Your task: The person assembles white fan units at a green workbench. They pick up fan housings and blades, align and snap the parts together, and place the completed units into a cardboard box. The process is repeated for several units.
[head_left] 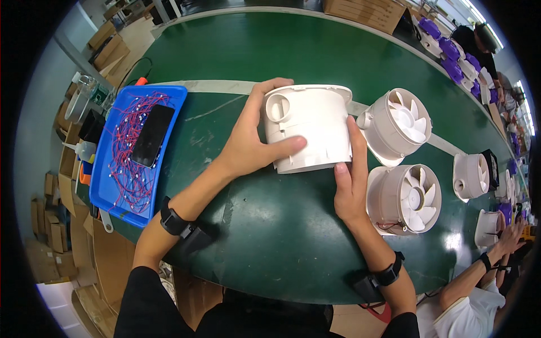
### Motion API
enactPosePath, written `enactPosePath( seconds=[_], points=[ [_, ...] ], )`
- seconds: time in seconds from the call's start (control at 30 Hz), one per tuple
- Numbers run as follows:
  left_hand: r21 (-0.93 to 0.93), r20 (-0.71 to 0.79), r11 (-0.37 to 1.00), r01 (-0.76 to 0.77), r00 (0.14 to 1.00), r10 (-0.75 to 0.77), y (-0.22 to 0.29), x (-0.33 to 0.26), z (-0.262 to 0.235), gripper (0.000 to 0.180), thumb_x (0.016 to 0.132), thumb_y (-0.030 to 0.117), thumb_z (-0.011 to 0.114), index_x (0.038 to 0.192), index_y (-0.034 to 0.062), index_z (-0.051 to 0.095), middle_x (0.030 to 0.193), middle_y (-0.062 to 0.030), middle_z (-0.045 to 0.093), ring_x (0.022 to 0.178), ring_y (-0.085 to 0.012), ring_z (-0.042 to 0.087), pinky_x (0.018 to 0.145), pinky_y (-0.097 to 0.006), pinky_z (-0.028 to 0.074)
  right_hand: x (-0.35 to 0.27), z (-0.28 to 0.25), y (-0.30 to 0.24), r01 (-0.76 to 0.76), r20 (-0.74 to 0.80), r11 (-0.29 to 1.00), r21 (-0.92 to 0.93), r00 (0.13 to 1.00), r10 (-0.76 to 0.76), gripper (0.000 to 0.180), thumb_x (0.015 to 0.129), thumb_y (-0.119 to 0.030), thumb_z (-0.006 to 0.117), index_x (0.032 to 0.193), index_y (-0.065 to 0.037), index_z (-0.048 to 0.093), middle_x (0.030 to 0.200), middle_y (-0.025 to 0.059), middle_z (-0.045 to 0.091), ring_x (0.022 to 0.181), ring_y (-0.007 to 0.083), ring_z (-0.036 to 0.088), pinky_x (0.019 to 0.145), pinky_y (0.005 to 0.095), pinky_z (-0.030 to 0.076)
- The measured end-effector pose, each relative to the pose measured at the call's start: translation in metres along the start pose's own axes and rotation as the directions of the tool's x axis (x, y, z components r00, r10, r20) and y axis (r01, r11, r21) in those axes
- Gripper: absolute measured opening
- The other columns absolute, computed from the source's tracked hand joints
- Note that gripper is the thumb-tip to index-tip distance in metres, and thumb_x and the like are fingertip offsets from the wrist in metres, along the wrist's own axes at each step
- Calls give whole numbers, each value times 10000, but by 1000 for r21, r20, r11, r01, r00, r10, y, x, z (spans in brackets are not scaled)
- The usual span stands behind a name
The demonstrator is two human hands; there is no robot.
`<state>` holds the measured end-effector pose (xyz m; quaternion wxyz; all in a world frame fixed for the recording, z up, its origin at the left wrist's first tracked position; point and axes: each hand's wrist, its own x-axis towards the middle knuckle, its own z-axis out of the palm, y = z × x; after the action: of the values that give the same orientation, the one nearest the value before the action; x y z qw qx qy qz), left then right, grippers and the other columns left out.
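Between my two hands is a white plastic fan housing [315,127], a short wide cylinder with a round side port at its upper left. My left hand [256,132] grips its left side, thumb across the front and fingers behind the rim. My right hand [351,180] closes on the lower right, with the thumb near the bottom edge and a finger up the side. The inside of the housing is hidden. Right of my hands, two more fan units [413,121] [403,200] lie on their sides with white blades showing; a reddish wire shows on the nearer one.
A blue tray [180,107] at the left carries red wires with white connectors and a black phone [153,135]. Bottles [93,90] stand beyond it. More fan units [471,176] sit farther right, near a co-worker's hands [510,239]. A cardboard box [363,14] stands at the far edge.
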<state>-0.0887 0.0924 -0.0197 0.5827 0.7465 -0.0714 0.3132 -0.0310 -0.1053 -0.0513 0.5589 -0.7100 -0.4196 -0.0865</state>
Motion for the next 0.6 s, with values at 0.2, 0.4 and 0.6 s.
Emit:
enactPosePath(
  seconds=[0.2,0.4,0.6],
  points=[
    [9,123,988,154,980,-154,0,8,-19,458,856,243,679,1210,9,507,1086,-101,611,1000,-148,578,881,-291,457,0,0,-14,-373,15,852,367,918,396,637,893,-193,537,1444,9,289,1395,188,371,1162,233,472,781,260,490],
    [-355,90,707,611,775,-625,-2,21,-30,422,957,346,530,1209,8,537,1123,-100,621,1016,-154,598,890,-313,479,-4,3,2,-217,62,884,415,976,210,755,850,-245,612,1456,18,247,1437,190,310,1222,235,409,872,308,457],
    [-593,261,432,680,670,-695,5,11,-7,457,999,376,384,1292,41,487,1289,-73,551,1159,-171,549,980,-341,453,-5,9,-2,-133,9,976,174,991,134,1035,755,-280,745,1475,45,76,1482,224,227,1369,302,279,1113,390,238]
  ],
)
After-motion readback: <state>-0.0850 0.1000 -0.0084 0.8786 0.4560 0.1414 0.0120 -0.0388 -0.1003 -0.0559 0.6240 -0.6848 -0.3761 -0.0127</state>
